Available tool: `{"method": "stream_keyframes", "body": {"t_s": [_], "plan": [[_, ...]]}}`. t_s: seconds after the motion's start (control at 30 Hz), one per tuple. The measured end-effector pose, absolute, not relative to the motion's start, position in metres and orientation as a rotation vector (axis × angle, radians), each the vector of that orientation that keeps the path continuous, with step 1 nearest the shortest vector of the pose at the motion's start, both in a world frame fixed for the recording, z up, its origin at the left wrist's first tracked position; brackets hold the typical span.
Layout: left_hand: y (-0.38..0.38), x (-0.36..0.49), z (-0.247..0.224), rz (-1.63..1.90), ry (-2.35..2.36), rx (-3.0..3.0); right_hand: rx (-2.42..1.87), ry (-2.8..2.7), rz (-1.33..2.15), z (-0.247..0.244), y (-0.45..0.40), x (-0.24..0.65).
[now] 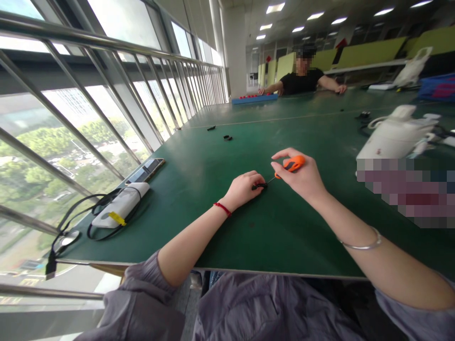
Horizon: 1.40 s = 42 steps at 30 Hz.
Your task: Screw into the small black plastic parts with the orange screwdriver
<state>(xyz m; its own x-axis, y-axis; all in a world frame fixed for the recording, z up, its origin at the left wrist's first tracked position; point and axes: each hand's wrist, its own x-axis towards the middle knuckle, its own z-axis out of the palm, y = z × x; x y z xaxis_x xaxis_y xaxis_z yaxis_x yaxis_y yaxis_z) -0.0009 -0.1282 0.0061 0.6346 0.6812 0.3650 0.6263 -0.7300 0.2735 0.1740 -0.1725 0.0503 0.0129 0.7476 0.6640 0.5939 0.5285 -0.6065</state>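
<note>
On the green table (249, 237), my left hand (245, 190) holds a small black part (260, 186) down with its fingers closed round it. My right hand (302, 177) grips a screwdriver (294, 164) with an orange and black handle. The screwdriver slants down to the left, and its thin shaft reaches the black part beside my left fingertips. Whether the tip sits in a screw is too small to tell. Further back on the table lie two small black pieces, one (228, 138) nearer and one (211, 128) farther off.
A white power strip (122, 206) with black cables and a phone-like device (146, 170) lie by the metal railing (106, 45) at left. A white bag-like object (387, 135) is at right. Across the table, a person (302, 80) sits near a blue tray (254, 99).
</note>
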Motion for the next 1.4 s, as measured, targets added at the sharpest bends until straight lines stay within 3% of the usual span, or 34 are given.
{"method": "stream_keyframes", "body": {"t_s": [1.4], "plan": [[-0.1287,-0.0003,0.0072,0.656,1.111,2.739,-1.136,-1.71,0.158,0.0484,-0.1705,0.1742]]}}
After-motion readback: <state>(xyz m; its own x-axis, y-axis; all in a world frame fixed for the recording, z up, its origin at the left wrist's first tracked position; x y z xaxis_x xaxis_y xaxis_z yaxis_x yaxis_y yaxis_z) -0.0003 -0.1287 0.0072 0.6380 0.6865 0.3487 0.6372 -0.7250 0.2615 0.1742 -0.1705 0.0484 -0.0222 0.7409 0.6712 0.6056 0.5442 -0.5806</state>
